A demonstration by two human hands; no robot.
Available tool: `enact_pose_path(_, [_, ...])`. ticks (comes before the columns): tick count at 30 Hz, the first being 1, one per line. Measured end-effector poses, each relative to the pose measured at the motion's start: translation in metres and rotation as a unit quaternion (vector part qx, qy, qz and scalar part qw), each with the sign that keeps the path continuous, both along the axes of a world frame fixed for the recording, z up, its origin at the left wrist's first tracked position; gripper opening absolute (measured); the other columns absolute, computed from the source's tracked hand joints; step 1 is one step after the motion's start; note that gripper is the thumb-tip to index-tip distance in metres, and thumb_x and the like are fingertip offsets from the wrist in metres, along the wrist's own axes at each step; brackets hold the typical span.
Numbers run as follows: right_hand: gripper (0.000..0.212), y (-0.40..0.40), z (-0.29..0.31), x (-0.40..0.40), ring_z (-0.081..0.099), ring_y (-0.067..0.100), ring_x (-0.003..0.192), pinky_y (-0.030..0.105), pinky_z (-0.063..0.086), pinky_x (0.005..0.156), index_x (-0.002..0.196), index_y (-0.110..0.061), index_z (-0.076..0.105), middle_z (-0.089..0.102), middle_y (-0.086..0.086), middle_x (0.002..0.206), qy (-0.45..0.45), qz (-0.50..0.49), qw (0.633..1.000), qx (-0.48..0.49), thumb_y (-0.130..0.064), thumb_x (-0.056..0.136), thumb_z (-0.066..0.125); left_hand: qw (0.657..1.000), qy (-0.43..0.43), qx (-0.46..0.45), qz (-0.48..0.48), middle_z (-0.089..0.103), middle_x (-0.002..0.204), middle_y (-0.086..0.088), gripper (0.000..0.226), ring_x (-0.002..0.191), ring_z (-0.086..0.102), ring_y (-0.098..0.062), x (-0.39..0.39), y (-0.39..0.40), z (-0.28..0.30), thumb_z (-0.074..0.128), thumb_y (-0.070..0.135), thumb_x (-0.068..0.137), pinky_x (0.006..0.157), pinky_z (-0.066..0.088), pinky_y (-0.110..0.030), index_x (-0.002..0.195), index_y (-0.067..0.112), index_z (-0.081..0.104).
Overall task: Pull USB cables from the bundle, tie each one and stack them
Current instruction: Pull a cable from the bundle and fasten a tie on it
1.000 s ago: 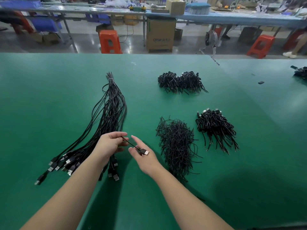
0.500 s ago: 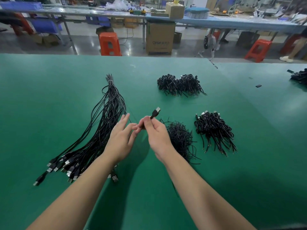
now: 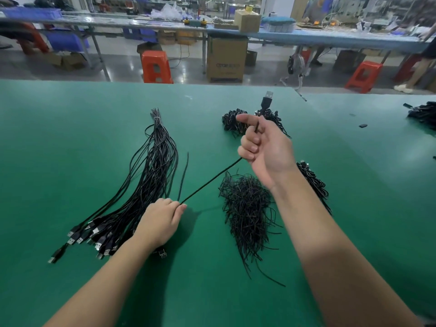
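A bundle of black USB cables [image 3: 151, 180] lies on the green table [image 3: 70, 142] at the left, tied at its far end, plugs fanned toward me. One black USB cable [image 3: 210, 181] is stretched taut between my hands. My right hand [image 3: 264, 147], raised above the table, grips it near the plug [image 3: 267, 100], which points up. My left hand [image 3: 162, 220] pinches the same cable low by the bundle; its free tail [image 3: 184, 175] sticks up past the fingers. A stack of tied cables [image 3: 313, 182] lies partly hidden behind my right forearm.
A loose heap of black wire ties [image 3: 247, 208] sits between my arms. Another pile of tied cables [image 3: 236, 122] lies farther back, behind my right hand. More cables [image 3: 424, 114] are at the far right edge. Orange stools and boxes stand beyond the table.
My hands have drawn apart: the right rose up and back with the plug end, the left dropped toward the bundle, and the cable now runs taut between them.
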State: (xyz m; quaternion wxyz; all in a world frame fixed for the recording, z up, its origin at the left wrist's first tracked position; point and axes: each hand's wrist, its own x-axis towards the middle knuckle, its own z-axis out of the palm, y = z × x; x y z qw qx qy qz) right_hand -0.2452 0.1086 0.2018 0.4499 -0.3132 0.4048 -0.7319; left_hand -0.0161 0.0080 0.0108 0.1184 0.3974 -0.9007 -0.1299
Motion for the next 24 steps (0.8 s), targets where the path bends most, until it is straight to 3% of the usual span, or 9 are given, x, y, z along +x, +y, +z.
enact_pose_path(4, [0.03, 0.0, -0.009, -0.004, 0.038, 0.008, 0.059, 0.021, 0.032, 0.049, 0.114, -0.001, 0.066, 0.046, -0.005, 0.066, 0.003, 0.007, 1.0, 0.024, -0.014, 0.105, 0.04, 0.979, -0.193, 0.013, -0.058, 0.059, 0.074, 0.007, 0.063, 0.075, 0.055, -0.018, 0.004, 0.016, 0.015, 0.0, 0.07, 0.089, 0.089, 0.041, -0.039, 0.076, 0.031, 0.047])
enact_pose_path(7, [0.031, 0.002, -0.025, 0.005, 0.046, 0.011, 0.058, 0.023, 0.038, 0.052, 0.11, -0.012, 0.065, 0.052, -0.003, 0.066, 0.084, 0.013, 0.994, 0.064, -0.028, 0.108, 0.038, 0.97, -0.215, 0.089, -0.063, 0.069, 0.094, 0.003, 0.083, 0.092, 0.063, -0.02, 0.002, 0.018, 0.032, 0.005, 0.09, 0.071, 0.087, 0.042, -0.037, 0.097, 0.03, 0.056])
enact_pose_path(9, [0.034, 0.003, -0.036, 0.013, 0.034, 0.012, 0.049, 0.024, 0.03, 0.046, 0.106, -0.019, 0.065, 0.043, -0.004, 0.061, 0.136, 0.04, 0.986, 0.089, -0.039, 0.108, 0.038, 0.974, -0.104, 0.193, -0.059, 0.069, 0.11, 0.005, 0.096, 0.099, 0.064, -0.012, 0.0, 0.02, 0.054, 0.015, 0.098, 0.066, 0.092, 0.049, -0.035, 0.12, 0.032, 0.058])
enact_pose_path(11, [0.034, 0.005, -0.045, 0.023, 0.022, 0.012, 0.048, 0.025, 0.021, 0.042, 0.103, -0.018, 0.066, 0.035, -0.007, 0.06, 0.174, 0.078, 0.976, 0.104, -0.042, 0.105, 0.041, 0.964, 0.066, 0.253, -0.05, 0.068, 0.116, 0.012, 0.093, 0.099, 0.064, -0.002, -0.003, 0.025, 0.079, 0.018, 0.094, 0.074, 0.097, 0.051, -0.035, 0.132, 0.033, 0.056])
enact_pose_path(13, [0.03, 0.007, -0.052, 0.034, 0.022, 0.012, 0.048, 0.024, 0.021, 0.042, 0.097, -0.014, 0.065, 0.035, -0.009, 0.059, 0.207, 0.109, 0.965, 0.118, -0.037, 0.099, 0.045, 0.929, 0.221, 0.294, -0.048, 0.07, 0.113, 0.009, 0.073, 0.099, 0.067, -0.005, -0.013, 0.025, 0.102, 0.019, 0.077, 0.091, 0.093, 0.053, -0.036, 0.132, 0.03, 0.057])
enact_pose_path(15, [0.025, 0.007, -0.057, 0.045, 0.023, 0.011, 0.048, 0.022, 0.021, 0.042, 0.089, -0.013, 0.063, 0.035, -0.008, 0.059, 0.212, 0.135, 0.959, 0.128, -0.03, 0.096, 0.046, 0.886, 0.313, 0.34, -0.035, 0.071, 0.117, 0.001, 0.06, 0.104, 0.068, -0.015, -0.031, 0.025, 0.121, 0.023, 0.061, 0.101, 0.091, 0.054, -0.035, 0.131, 0.024, 0.059])
enact_pose_path(18, [0.019, 0.007, -0.06, 0.057, 0.021, 0.009, 0.047, 0.022, 0.019, 0.044, 0.088, -0.015, 0.051, 0.032, -0.008, 0.059, 0.206, 0.156, 0.955, 0.143, -0.028, 0.1, 0.042, 0.839, 0.345, 0.42, 0.019, 0.067, 0.128, -0.01, 0.049, 0.108, 0.066, -0.019, -0.05, 0.027, 0.141, 0.025, 0.036, 0.108, 0.1, 0.05, -0.034, 0.133, 0.011, 0.058])
enact_pose_path(22, [0.027, 0.009, -0.06, 0.061, 0.022, 0.007, 0.048, 0.02, 0.019, 0.044, 0.083, -0.018, 0.045, 0.031, -0.008, 0.06, 0.221, 0.168, 0.95, 0.145, -0.026, 0.108, 0.039, 0.87, 0.329, 0.366, -0.035, 0.073, 0.117, 0.002, 0.041, 0.109, 0.067, -0.012, -0.044, 0.039, 0.148, 0.032, 0.025, 0.108, 0.096, 0.051, -0.022, 0.128, 0.011, 0.065])
enact_pose_path(24, [0.028, 0.01, -0.059, 0.06, 0.023, 0.006, 0.047, 0.018, 0.02, 0.043, 0.082, -0.017, 0.044, 0.031, -0.009, 0.059, 0.244, 0.171, 0.944, 0.143, -0.025, 0.109, 0.038, 0.874, 0.329, 0.357, -0.025, 0.074, 0.113, 0.003, 0.041, 0.091, 0.066, -0.011, -0.043, 0.04, 0.148, 0.031, 0.026, 0.108, 0.081, 0.05, -0.019, 0.126, 0.015, 0.067])
